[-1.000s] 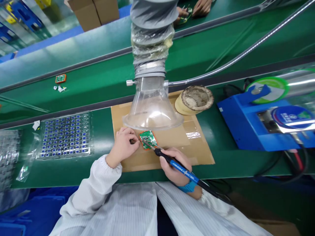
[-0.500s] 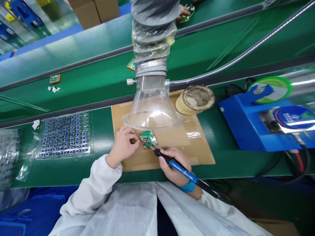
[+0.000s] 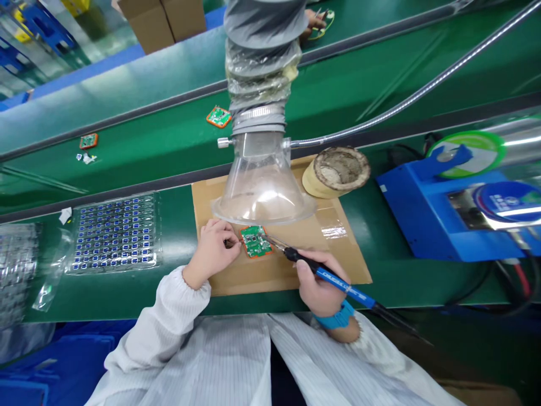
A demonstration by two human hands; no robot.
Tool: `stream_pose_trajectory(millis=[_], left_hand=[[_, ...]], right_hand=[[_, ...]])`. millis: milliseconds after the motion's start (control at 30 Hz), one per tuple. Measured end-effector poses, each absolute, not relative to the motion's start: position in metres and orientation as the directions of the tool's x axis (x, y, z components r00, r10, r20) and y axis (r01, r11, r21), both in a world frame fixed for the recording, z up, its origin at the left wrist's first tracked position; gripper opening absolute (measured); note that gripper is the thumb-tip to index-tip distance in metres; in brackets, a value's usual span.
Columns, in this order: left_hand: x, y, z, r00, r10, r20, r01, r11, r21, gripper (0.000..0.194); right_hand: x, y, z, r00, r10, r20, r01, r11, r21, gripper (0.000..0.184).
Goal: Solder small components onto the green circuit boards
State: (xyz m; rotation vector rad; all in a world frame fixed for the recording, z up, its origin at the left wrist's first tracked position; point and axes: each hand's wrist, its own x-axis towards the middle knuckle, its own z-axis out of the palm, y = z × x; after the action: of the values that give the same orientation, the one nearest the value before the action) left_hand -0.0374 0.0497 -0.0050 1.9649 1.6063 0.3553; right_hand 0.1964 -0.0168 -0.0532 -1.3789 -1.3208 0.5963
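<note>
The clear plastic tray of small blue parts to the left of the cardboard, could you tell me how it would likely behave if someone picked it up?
The clear plastic tray looks thin and film-like, so it would probably flex. Its small blue parts sit in shallow pockets and might spill if it tilts. It is likely light and could slide on the green bench surface.

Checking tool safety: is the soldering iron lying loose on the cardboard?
No, the right hand grips the soldering iron, its tip by the circuit board.

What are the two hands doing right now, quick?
Left hand: closed, pinching something small at the edge of the circuit board; what, cannot be told.
Right hand: closed around the soldering iron.
</note>
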Motion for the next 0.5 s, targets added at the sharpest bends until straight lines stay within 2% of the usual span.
stream_pose_trajectory(millis=[133,233,300,367,433,500], left_hand=[[-0.041,0.05,0.003,0.342,0.922,-0.18,0.825,-0.203,0.528,0.013],[-0.051,0.054,0.008,0.384,0.9,-0.206,0.775,-0.192,0.602,0.015],[-0.061,0.062,0.009,0.368,0.882,-0.295,0.681,-0.04,0.731,0.011],[-0.075,0.077,0.01,0.36,0.828,-0.431,0.509,0.213,0.834,0.013],[-0.092,0.098,0.011,0.334,0.791,-0.513,0.318,0.417,0.851,0.018],[-0.112,0.126,0.016,0.217,0.827,-0.519,0.213,0.478,0.852,0.019]], right_hand=[[0.207,-0.003,-0.051,0.381,0.87,0.313,0.377,0.163,-0.912,0.009],[0.209,0.005,-0.046,0.415,0.851,0.322,0.356,0.173,-0.918,0.01],[0.209,0.006,-0.045,0.406,0.854,0.325,0.359,0.177,-0.916,0.01],[0.209,0.005,-0.045,0.401,0.856,0.326,0.374,0.172,-0.911,0.011],[0.21,0.003,-0.047,0.399,0.86,0.319,0.371,0.167,-0.913,0.011],[0.21,0.002,-0.049,0.391,0.866,0.312,0.357,0.17,-0.919,0.011]])
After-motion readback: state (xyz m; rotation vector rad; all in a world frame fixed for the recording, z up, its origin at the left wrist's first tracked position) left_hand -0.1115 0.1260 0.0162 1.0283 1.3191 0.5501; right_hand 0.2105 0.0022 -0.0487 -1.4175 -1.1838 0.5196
